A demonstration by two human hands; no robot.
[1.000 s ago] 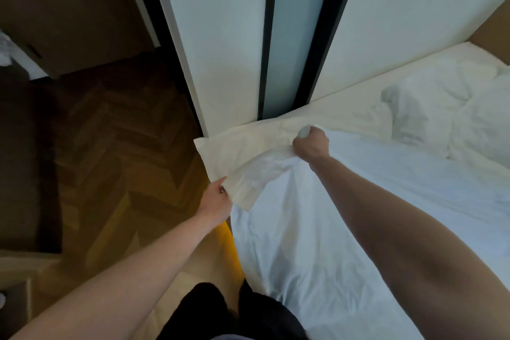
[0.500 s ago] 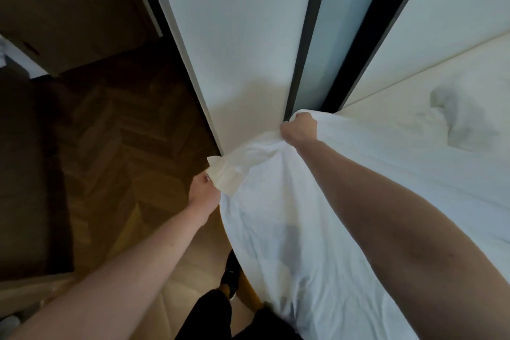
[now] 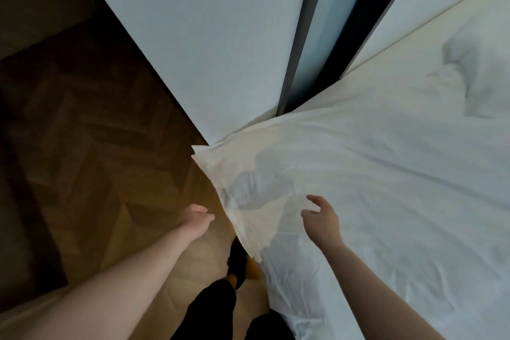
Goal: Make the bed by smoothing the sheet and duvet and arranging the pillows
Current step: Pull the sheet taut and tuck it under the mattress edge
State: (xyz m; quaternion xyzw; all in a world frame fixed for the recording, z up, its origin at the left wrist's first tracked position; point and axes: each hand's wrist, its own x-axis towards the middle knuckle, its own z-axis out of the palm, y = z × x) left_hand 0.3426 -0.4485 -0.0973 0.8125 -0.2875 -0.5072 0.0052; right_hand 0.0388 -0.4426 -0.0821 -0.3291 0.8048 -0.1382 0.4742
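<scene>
1. At bed's foot corner, duvet (image 3: pixel 372 174) lies spread, corner overhanging floor (image 3: pixel 96 174)
2. Left hand (image 3: pixel 194 219) and right hand (image 3: pixel 321 219) both empty, fingers loose
3. Step: duvet smoothing; next likely flatten corner wrinkles, then pillows

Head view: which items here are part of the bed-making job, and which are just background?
Job:
white crumpled duvet
cream sheet
rumpled white pillow
left hand, open
right hand, open

Background:
brown herringbone wood floor
white sliding wardrobe doors
black shoe
</scene>
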